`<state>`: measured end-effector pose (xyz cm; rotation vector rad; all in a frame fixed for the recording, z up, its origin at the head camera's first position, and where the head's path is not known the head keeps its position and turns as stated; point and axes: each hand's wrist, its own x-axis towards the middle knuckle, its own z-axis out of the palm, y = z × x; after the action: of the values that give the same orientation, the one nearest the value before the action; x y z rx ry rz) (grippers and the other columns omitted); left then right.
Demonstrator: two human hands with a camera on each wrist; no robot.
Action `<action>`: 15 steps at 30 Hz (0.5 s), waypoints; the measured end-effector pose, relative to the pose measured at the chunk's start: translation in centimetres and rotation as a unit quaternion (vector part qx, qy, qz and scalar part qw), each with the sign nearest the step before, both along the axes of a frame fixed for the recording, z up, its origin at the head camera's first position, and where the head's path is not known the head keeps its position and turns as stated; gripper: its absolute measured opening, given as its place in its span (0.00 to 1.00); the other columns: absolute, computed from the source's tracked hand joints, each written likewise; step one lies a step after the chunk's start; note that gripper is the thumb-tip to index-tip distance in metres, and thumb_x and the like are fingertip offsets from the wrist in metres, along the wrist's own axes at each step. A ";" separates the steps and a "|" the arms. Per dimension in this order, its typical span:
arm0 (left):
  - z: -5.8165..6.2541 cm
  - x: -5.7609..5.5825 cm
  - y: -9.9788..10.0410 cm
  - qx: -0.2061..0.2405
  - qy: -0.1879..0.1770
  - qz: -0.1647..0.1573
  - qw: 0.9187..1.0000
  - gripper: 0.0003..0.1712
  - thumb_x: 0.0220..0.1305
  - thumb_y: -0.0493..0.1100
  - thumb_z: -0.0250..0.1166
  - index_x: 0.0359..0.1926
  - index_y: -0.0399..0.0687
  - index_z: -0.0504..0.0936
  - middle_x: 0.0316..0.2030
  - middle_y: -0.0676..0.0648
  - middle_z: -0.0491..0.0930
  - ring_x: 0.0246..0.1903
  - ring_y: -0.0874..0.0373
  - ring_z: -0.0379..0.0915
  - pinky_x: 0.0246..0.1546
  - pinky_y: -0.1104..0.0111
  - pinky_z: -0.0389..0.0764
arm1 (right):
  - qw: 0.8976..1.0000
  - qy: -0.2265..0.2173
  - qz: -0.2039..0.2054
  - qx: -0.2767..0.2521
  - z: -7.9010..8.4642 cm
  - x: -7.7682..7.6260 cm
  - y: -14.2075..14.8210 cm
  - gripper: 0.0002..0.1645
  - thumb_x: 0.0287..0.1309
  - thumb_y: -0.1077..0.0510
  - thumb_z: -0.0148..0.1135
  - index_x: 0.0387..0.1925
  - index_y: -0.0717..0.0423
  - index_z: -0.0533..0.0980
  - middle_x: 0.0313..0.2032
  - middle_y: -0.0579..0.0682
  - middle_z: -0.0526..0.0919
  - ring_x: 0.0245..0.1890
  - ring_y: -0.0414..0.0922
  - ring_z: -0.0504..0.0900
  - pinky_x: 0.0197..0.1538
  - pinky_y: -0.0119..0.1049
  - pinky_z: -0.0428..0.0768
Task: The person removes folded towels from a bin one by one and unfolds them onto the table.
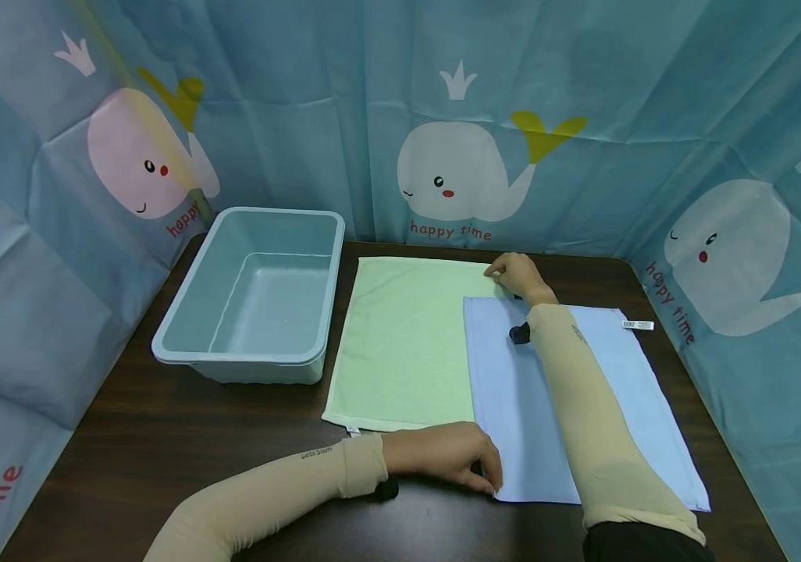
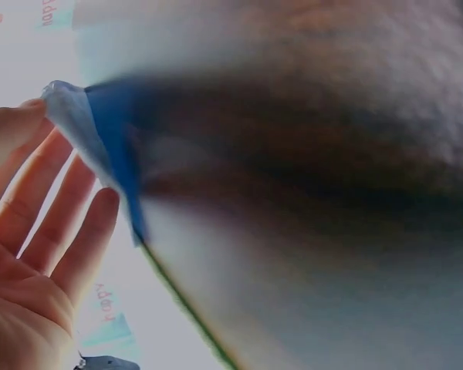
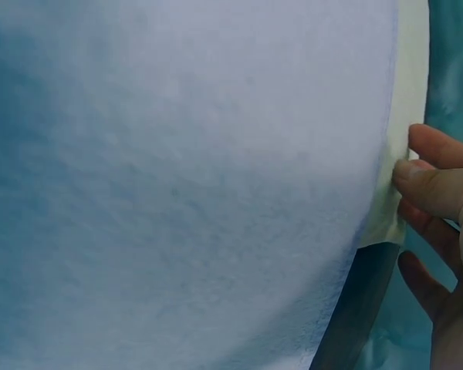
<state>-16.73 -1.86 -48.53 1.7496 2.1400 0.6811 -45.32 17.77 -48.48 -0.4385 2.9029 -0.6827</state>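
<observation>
A light green towel (image 1: 400, 343) lies spread flat on the dark table. Over its right part lies a pale blue towel (image 1: 506, 398), also spread out. My left hand (image 1: 446, 457) pinches the near left corner of the blue towel; in the left wrist view, the thumb and fingertips meet on that blue corner (image 2: 81, 127). At the far right corner of the green towel, my right hand (image 1: 521, 277) pinches the edge. The right wrist view shows the thumb on the green border (image 3: 409, 69). My right forearm crosses above the blue towel and hides part of it.
A light blue plastic basin (image 1: 246, 359) stands on the table (image 1: 140, 437) left of the towels, with nothing seen inside. A white label (image 1: 638, 325) sticks out from the blue towel's far right corner. A whale-printed curtain (image 1: 288, 133) hangs behind and at both sides.
</observation>
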 end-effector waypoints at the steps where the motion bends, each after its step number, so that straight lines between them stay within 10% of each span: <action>1: 0.1 0.1 0.0 0.000 -0.004 -0.004 1.000 0.07 0.65 0.44 0.67 0.41 0.54 0.90 0.40 0.59 0.89 0.40 0.79 0.79 0.43 0.94 0.68 | 1.000 -0.001 -0.001 0.000 0.0 0.0 0.0 0.13 0.64 0.65 0.62 0.47 0.53 0.86 0.56 0.57 0.83 0.57 0.56 0.79 0.59 0.52 0.79; 9: 0.5 0.4 0.0 -0.032 -0.006 -0.008 0.999 0.06 0.65 0.45 0.68 0.39 0.55 0.90 0.37 0.61 0.88 0.36 0.81 0.77 0.41 0.93 0.69 | 1.000 0.001 -0.002 0.003 0.0 0.2 0.0 0.14 0.64 0.65 0.61 0.48 0.52 0.86 0.57 0.57 0.82 0.59 0.56 0.78 0.61 0.52 0.78; 15: 0.6 -0.2 -0.3 -0.053 0.032 0.050 0.997 0.08 0.68 0.48 0.64 0.43 0.58 0.88 0.43 0.62 0.86 0.46 0.75 0.78 0.49 0.88 0.72 | 1.000 0.001 0.004 0.009 0.0 0.4 -0.3 0.15 0.65 0.64 0.60 0.50 0.52 0.85 0.58 0.56 0.82 0.61 0.56 0.77 0.63 0.52 0.76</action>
<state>-16.93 -2.15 -47.90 1.6401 2.2746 0.5329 -44.89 17.51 -48.49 -0.4479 2.9051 -0.6548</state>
